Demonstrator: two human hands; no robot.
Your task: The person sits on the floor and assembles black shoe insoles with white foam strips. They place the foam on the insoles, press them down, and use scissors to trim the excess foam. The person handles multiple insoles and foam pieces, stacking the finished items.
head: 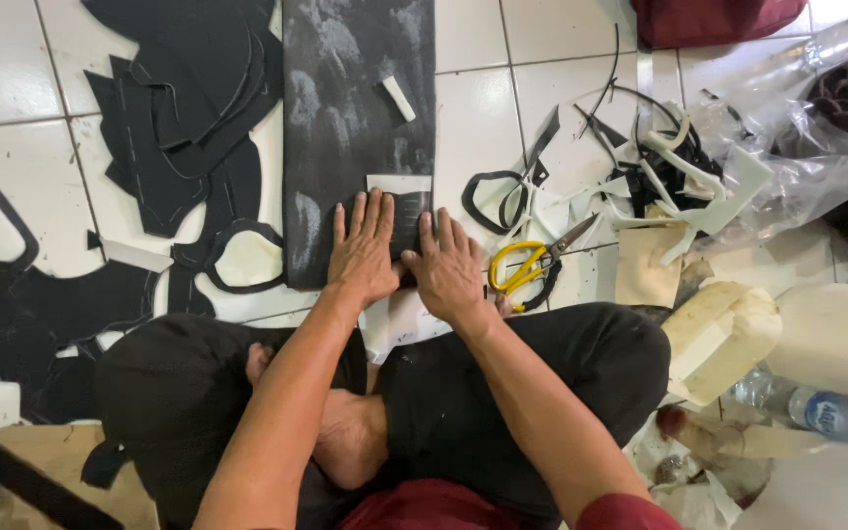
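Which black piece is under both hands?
The small black piece at the near end of the long dark strip. The left hand and right hand press flat on it; the other black cutouts lie untouched at the left.

Left hand [363, 250] lies flat, fingers [373, 211] spread on a small black cut piece [406, 218] at the near end of a long dark fabric strip [355, 118]. Right hand [449, 267] flat just beside it, fingertips on the same piece. Yellow-handled scissors [532, 263] lie near the right fingers, on white floor tiles [473, 128]. Black cut shapes [184, 108] well beyond the left fingers
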